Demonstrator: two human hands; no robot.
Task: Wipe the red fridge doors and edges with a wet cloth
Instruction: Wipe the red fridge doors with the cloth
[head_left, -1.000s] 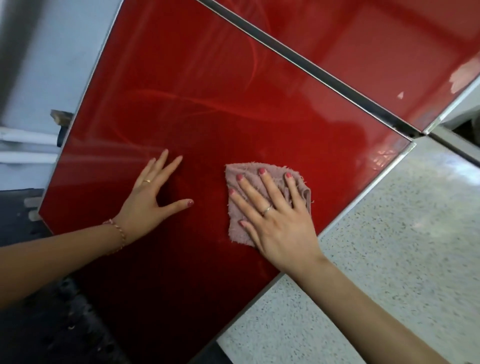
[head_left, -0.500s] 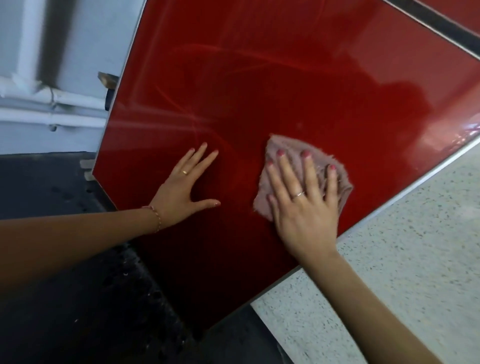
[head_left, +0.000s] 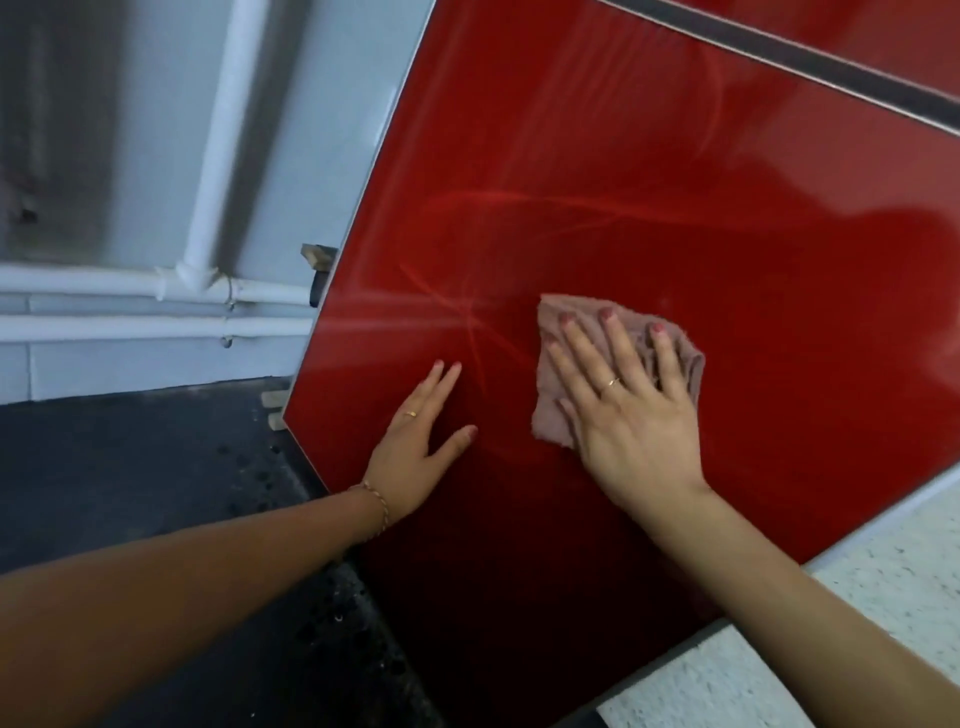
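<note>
Both of my hands lie flat on the red fridge door (head_left: 649, 182): my right hand (head_left: 631, 410) presses the pink cloth (head_left: 680, 358) against it with fingers spread, my left hand (head_left: 421, 441) rests open just beside.

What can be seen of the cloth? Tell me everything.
The cloth is a small, dull pink rag with frayed, fuzzy edges, looking like worn terry. It lies crumpled flat against the glossy red fridge door, pressed there by the right hand, whose spread, straight fingers cover most of it. The left hand rests on the door beside it, not touching it. Wetness cannot be told.
</note>
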